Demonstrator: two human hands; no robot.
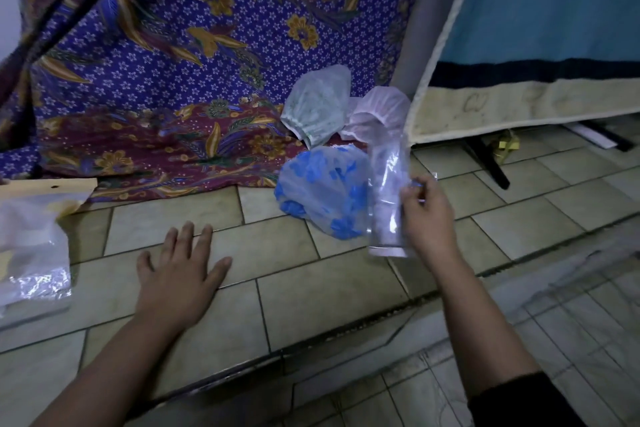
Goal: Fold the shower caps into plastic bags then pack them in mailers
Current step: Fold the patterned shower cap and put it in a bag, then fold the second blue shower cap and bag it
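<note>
A single head-worn camera looks forward and steeply down, close over the tiled floor [311, 288] at arm's reach.

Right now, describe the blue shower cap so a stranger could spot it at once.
Follow the hem of the big purple flowered cloth rightward to three shower caps. The blue shower cap is the nearest, on the floor tiles, just left of the clear bag in the right hand. Only it has bright blue blotches; the green cap and pink cap are pale.
</note>
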